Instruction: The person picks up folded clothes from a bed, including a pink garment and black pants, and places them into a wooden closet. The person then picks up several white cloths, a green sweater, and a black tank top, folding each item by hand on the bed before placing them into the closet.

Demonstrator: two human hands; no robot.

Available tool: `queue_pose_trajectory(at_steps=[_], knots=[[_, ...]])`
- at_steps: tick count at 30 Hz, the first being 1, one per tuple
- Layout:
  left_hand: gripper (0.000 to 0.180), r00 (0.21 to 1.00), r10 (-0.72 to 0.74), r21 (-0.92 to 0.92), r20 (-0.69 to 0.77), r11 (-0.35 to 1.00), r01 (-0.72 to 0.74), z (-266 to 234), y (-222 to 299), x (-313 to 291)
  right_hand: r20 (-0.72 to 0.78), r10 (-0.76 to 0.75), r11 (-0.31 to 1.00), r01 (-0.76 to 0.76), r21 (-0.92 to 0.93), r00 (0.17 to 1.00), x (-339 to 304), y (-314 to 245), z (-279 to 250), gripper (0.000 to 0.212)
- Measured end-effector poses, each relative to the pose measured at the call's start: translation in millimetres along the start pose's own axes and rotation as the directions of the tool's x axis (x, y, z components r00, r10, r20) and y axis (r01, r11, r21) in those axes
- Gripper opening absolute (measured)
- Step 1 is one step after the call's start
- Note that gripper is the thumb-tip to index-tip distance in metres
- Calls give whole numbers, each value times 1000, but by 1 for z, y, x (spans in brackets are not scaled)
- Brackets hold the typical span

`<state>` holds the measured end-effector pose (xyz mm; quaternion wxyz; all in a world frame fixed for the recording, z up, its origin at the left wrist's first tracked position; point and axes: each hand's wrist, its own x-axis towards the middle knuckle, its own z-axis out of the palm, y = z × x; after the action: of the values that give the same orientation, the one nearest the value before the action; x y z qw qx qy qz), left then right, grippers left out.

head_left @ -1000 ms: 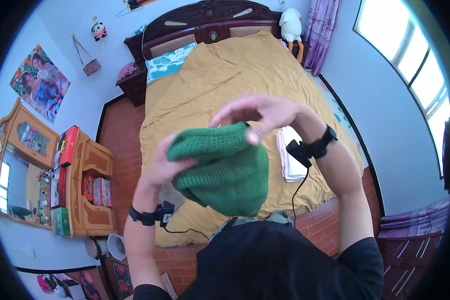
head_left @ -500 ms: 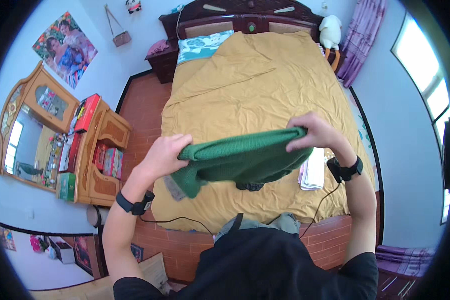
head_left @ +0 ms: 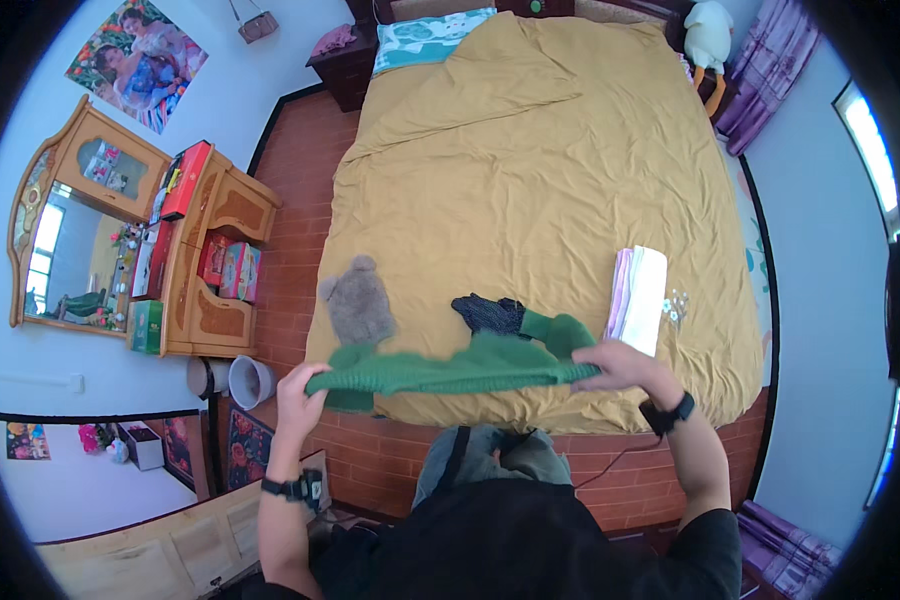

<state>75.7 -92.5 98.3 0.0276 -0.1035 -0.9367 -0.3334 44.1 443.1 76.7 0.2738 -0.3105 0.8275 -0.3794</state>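
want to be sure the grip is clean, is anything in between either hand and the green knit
Nothing visible does: the left hand and right hand each grip an end of the green knit directly. The grey furry thing lies beyond it on the bed, not between.

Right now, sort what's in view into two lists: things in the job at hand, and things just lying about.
In hand:
- green knitted garment, held at one end by the left hand and at the other by the right hand

Apparently just lying about:
- grey fuzzy item
- dark cloth
- folded white cloth
- teal pillow
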Motion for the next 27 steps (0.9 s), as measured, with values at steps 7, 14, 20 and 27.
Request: queue_pose_trajectory(at_steps=[7, 14, 20, 27], knots=[[16, 965, -192, -81, 177, 975, 209, -70, -11, 31, -243, -3, 999, 15, 48, 970, 6, -35, -27, 26], [22, 905, -175, -31, 387, 979, 202, 30, -133, 197, -302, 251, 968, -247, 53, 919, 142, 99, -59, 36], [53, 935, -318, 364, 160, 899, 244, 210, -301, 266, -231, 597, 769, -466, 437, 768, 235, 294, 4, 44], [68, 810, -519, 219, -274, 786, 578, 282, -367, 105, -393, 792, 584, -395, 709, 467, 83, 359, 186, 52]])
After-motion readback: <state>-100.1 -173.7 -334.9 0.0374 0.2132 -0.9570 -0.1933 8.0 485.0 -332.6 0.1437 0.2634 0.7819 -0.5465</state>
